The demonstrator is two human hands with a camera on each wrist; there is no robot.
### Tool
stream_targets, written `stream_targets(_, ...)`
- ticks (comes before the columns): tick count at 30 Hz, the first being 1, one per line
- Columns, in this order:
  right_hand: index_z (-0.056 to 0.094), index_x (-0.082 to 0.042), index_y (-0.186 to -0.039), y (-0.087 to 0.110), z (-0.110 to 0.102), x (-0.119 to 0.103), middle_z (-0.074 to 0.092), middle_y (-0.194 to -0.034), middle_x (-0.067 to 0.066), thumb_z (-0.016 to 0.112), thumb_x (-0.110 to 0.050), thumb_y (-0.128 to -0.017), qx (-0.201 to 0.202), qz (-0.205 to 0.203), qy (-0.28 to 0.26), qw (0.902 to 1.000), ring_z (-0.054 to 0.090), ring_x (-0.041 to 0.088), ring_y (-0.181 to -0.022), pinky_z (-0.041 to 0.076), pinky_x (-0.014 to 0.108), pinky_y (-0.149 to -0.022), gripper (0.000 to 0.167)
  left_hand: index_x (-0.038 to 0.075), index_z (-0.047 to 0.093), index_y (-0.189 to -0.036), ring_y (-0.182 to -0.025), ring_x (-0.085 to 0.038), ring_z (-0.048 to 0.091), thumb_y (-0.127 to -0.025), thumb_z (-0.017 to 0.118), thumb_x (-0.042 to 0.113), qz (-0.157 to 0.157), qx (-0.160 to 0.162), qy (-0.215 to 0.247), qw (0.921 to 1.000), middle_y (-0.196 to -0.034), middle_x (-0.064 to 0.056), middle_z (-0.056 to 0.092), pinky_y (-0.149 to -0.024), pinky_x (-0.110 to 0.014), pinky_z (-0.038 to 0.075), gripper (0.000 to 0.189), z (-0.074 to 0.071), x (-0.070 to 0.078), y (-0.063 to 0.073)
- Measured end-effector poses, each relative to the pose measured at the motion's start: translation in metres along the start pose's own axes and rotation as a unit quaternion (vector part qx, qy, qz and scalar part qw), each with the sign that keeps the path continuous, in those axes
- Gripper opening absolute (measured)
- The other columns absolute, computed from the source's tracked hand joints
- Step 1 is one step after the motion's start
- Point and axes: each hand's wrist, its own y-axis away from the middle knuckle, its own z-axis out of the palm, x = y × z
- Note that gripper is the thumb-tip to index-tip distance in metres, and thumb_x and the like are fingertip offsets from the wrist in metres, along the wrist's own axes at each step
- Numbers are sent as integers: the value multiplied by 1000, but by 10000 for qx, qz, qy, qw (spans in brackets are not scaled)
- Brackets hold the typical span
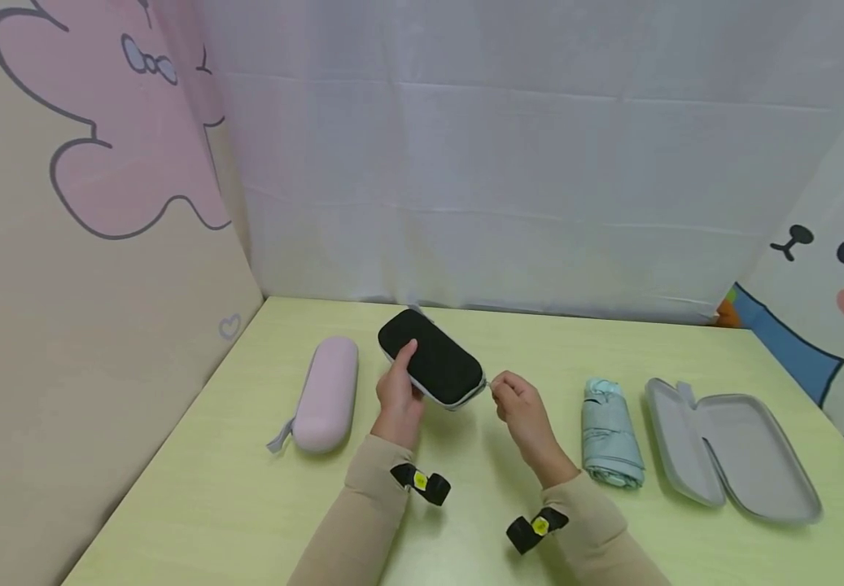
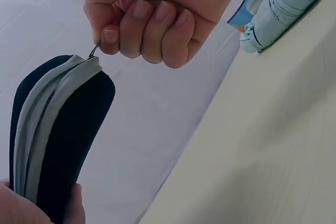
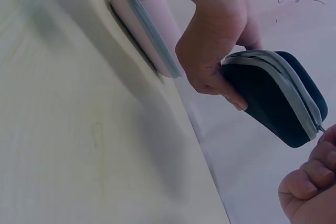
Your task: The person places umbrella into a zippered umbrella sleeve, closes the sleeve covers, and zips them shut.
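A black zippered case (image 1: 432,355) with a light grey zipper band is held up over the table, tilted. My left hand (image 1: 401,400) grips it by its near left side, thumb on the black face. At the case's right end, my right hand (image 1: 527,419) pinches the small zipper pull (image 2: 94,49) between thumb and curled index finger. In the right wrist view the zipper slider sits at the lower corner of the case (image 3: 273,95), and the band runs along its edge. The other fingers of the right hand (image 2: 152,24) are curled in.
A pink case (image 1: 328,395) with a grey strap lies left on the yellow-green table (image 1: 209,505). To the right lie a rolled, pale teal folding umbrella (image 1: 610,435) and an open grey case (image 1: 758,456). A white curtain (image 1: 465,187) hangs behind the table.
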Motion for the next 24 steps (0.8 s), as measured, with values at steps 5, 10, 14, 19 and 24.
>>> stream_targets(5,43,3,-73,-6,-10,-4,31,-57,-1,42,-2,-93,148,49,-285,9995,26,9,-49,24,22,-50,21,-3,51,-118,-90,-21,57,-81,68,12,-356,-666,-99,9971,-110,-11,55,-85,-33,44,43,-1,3,2)
stream_targets(10,45,-2,-71,-12,-17,-6,32,-58,-1,42,-2,-93,167,45,-517,9985,26,9,-49,23,22,-50,22,-1,55,-104,-77,-17,60,-81,70,8,-240,-810,-310,9959,-91,-7,61,-75,-32,46,29,0,3,7)
stream_targets(14,44,-4,-69,-11,-15,-7,31,-57,-1,42,-3,-92,99,32,-506,9987,25,9,-50,22,22,-50,23,-1,54,-106,-71,-16,61,-79,72,11,5,-602,-173,9980,-85,-6,62,-69,-29,48,35,0,1,8)
stream_targets(19,43,-2,-70,-7,-9,-7,30,-56,-2,42,-1,-92,53,115,-402,9991,25,9,-49,22,22,-49,22,-1,52,-116,-75,-16,62,-79,72,10,98,-328,88,9994,-90,-6,62,-72,-32,48,44,0,-2,6)
stream_targets(24,43,1,-71,-5,-7,-7,31,-58,-1,42,-1,-92,112,106,-383,9991,26,8,-50,23,21,-50,20,0,52,-118,-75,-16,62,-78,73,10,115,-197,207,9995,-90,-5,63,-73,-32,48,47,0,-4,5)
